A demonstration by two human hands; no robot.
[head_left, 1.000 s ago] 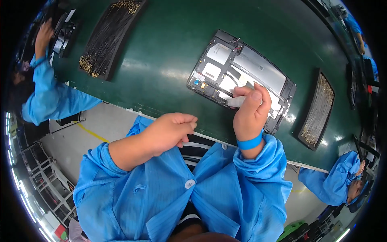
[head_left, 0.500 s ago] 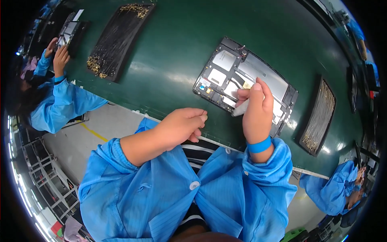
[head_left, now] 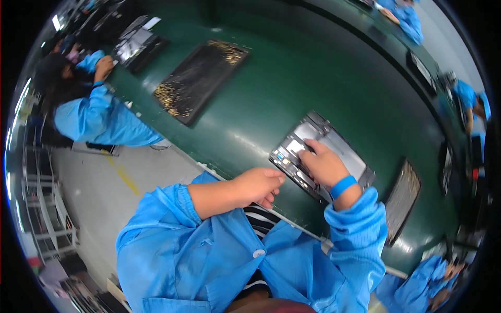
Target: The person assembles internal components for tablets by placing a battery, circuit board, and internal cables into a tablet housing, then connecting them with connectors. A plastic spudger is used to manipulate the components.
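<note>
An opened tablet (head_left: 342, 148) lies on the green tabletop ahead of me, its silvery and black inner parts facing up. Over its middle is my right hand (head_left: 327, 166), wearing a blue wristband, with fingertips down at the inner parts. Its fingers are curled and blurred, and what they hold, if anything, is hidden under the hand. Just off the tablet's near left corner, my left hand (head_left: 259, 187) is closed, thumb and forefinger pinched together. Anything in that pinch is too small to make out.
A black tray of thin dark cables with gold ends (head_left: 201, 78) lies to the left. Another tray of cables (head_left: 404, 201) sits at the right. Co-workers in blue work at the left (head_left: 99, 117) and lower right (head_left: 425, 284). The green table's (head_left: 224, 122) near edge runs before me.
The view has shifted, so the tablet and trays appear lower. My right hand has moved toward the tablet's left-middle part; the white piece seen beneath it before is now hidden. My left hand stays pinched.
</note>
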